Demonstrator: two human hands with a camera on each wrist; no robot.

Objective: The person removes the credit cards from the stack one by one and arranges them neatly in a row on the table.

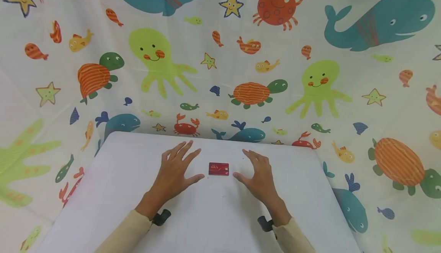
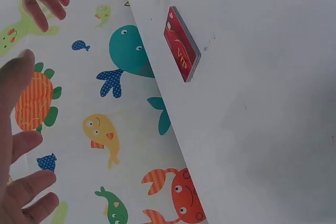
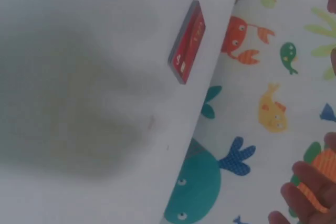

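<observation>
A red card (image 1: 218, 169) with "VIP" printed on it lies flat on the white table, upside down as the head view sees it. From the wrist views the red card (image 2: 181, 45) shows a thick grey edge, like a small stack; how many cards it holds I cannot tell. To its left my left hand (image 1: 176, 171) hovers with fingers spread, apart from it. On the other side my right hand (image 1: 259, 175) is held with thumb and fingers parted, touching nothing. Part of the right hand (image 3: 312, 190) shows at the right wrist view's edge.
The white table (image 1: 193, 222) ends at a far edge just beyond the hands. Behind it hangs a curtain (image 1: 220, 80) printed with sea animals. A dark device (image 1: 162, 217) is strapped on the left wrist, and another dark device (image 1: 265, 223) on the right.
</observation>
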